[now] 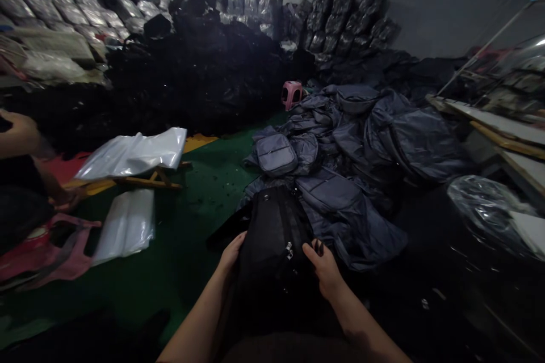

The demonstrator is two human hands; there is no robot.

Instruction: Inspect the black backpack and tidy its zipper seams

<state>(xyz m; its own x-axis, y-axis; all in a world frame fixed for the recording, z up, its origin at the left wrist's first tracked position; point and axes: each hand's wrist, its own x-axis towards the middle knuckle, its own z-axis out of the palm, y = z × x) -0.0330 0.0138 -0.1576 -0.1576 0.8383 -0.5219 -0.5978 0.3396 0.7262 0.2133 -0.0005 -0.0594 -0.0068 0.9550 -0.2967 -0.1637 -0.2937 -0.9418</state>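
A black backpack (276, 227) with shiny metal zipper pulls lies in front of me, close to my body. My left hand (233, 252) grips its left side, the fingers hidden behind the fabric. On the right side, my right hand (326, 266) is closed on the same bag, with a dark strap or loop at the fingers. Just beyond the bag spreads a heap of dark grey-blue backpacks (327, 190), limp and piled over one another. The lower part of the black bag fades into shadow.
Clear plastic bags (131, 153) lie on a low wooden stand at left, with another stack (125, 224) on the green floor (204, 181). Beside a pink stool (63, 255) sits another person (21, 142). A pink stool (292, 94) stands farther back. A table (502, 125) edges the right.
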